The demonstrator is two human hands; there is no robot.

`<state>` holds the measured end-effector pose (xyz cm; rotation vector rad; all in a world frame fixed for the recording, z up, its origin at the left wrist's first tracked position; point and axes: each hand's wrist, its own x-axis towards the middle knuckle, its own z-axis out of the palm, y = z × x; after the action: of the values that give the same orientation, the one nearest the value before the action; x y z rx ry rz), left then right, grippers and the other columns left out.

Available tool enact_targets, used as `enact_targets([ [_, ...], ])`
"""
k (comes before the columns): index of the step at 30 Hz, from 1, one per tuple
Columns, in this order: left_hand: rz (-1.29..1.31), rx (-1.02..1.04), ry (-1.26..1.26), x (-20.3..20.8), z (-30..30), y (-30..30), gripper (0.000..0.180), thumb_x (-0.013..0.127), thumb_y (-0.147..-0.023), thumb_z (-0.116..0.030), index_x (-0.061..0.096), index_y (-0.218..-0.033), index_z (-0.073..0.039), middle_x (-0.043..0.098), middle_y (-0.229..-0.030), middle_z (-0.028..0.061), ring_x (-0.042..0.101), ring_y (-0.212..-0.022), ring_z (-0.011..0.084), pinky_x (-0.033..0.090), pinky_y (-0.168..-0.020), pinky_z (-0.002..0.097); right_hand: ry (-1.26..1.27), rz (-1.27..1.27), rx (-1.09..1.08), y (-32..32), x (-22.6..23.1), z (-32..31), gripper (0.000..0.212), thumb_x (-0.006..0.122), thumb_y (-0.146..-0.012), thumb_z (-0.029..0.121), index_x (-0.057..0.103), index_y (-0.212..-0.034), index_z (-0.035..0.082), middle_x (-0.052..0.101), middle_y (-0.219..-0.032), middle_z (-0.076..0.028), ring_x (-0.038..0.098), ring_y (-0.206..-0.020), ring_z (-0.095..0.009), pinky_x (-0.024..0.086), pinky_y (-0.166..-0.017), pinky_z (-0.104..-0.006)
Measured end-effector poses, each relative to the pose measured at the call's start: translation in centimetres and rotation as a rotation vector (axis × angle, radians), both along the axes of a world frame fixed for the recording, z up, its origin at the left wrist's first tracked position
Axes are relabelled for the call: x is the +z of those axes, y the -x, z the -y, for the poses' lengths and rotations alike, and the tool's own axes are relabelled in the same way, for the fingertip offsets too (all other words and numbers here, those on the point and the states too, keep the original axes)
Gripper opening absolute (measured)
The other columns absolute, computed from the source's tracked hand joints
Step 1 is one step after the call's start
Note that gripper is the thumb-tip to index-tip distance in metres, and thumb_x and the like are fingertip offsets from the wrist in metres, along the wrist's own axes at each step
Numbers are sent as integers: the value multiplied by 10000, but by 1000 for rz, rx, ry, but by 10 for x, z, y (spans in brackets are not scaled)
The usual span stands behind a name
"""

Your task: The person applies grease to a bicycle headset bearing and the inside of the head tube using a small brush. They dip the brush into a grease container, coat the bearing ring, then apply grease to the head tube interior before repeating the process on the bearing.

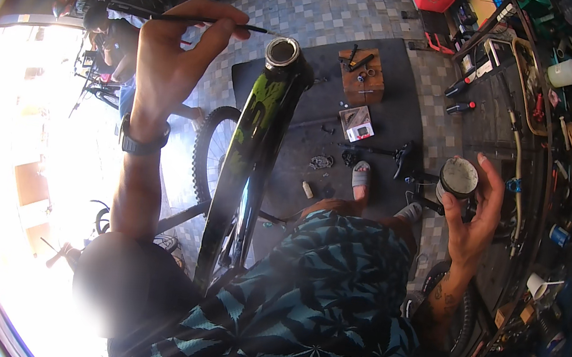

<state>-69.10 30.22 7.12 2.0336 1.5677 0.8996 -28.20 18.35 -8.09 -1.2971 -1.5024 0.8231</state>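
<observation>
The left hand [171, 62] pinches a thin dark brush [184, 18] between thumb and fingers, its tip just beside a bike frame's [240, 143] top opening; whether they touch cannot be told. The right hand [473, 228] grips a small round jar [441, 190], whose mouth shows pale grey, uneven paste [460, 174].

The frame stands on the person's left, open end up. Its tube is glossy and dark with yellow-green patches, and a silvery ring [269, 51] circles the dark hole.

Beyond, a wooden block [364, 90] bearing small tools sits on a dark mat [411, 79]. Farther right lies a pale spray bottle [564, 73], contents unclear.
</observation>
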Motion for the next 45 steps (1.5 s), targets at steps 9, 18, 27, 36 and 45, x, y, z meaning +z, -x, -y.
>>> enact_targets([
  [9,20,3,64,-1,-2,6,156,676,-998,-45,796,-1044,43,807,-966,105,771,-921,168,576,-854,282,34,-57,29,6,1,-3,761,864,-863,121,490,-1514,-7,677,-1372,-216,692,-1220,-272,531,-1064,-402],
  [18,272,-480,116,4,33,-51,186,708,-863,-11,791,-1026,23,796,-918,95,725,-850,176,511,-813,348,-47,-174,202,56,12,-27,843,970,-788,158,518,-1485,13,707,-1356,-183,705,-1241,-268,583,-1026,-379],
  [27,-12,-490,-41,-20,47,-69,282,757,-767,45,835,-1024,-43,733,-815,55,673,-818,198,461,-856,376,-156,-74,348,89,35,-44,841,971,-782,157,527,-1480,4,709,-1337,-175,716,-1218,-282,583,-1040,-394],
  [36,336,147,18,-11,32,3,207,660,-1003,-58,769,-1106,85,809,-982,136,757,-916,168,560,-818,286,-125,-41,329,103,28,-52,843,968,-786,174,530,-1487,11,708,-1333,-168,718,-1210,-286,572,-1042,-409],
  [45,348,120,80,-36,26,23,221,678,-1007,-97,776,-1091,82,815,-992,152,750,-903,163,550,-808,285,-94,-4,332,106,27,-54,858,984,-767,182,543,-1481,9,713,-1320,-168,714,-1210,-286,566,-1045,-405],
])
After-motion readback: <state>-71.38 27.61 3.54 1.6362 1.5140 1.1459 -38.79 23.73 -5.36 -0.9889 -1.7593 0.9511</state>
